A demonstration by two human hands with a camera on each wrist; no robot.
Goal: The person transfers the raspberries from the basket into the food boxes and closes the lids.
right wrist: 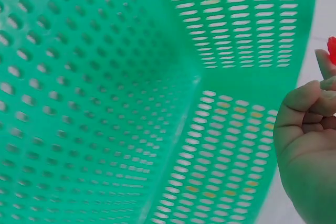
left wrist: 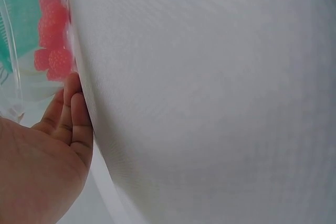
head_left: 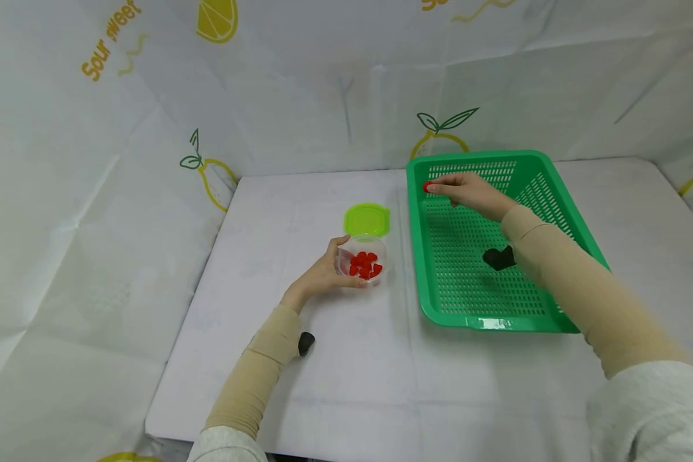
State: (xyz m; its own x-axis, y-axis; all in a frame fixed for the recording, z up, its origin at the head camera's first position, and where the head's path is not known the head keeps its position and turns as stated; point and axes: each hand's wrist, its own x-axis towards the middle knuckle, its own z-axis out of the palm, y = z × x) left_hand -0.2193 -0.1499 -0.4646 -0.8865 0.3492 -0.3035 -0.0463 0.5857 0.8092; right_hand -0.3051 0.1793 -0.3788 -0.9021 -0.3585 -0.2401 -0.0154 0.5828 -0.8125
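The right hand (head_left: 470,192) pinches one small red berry (head_left: 427,187) over the far left corner of the green basket (head_left: 473,321). It looks soft and light, so hold it gently by its sides. The left hand (head_left: 323,273) curls around the clear cup (head_left: 362,260) of berries near the table's middle.

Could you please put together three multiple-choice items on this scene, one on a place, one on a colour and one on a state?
1. Where does the green lid lie?
A. inside the basket
B. on the table just behind the clear container
C. on the container

2. What colour is the basket?
A. green
B. blue
C. white

3. What is the right hand doing?
A. lying flat on the table
B. gripping the basket's rim
C. pinching a small red piece

Answers: 1 B, the lid rests on the white table beyond the clear container that the left hand holds. 2 A, its mesh is green throughout. 3 C, the red piece sits at its fingertips over the basket.
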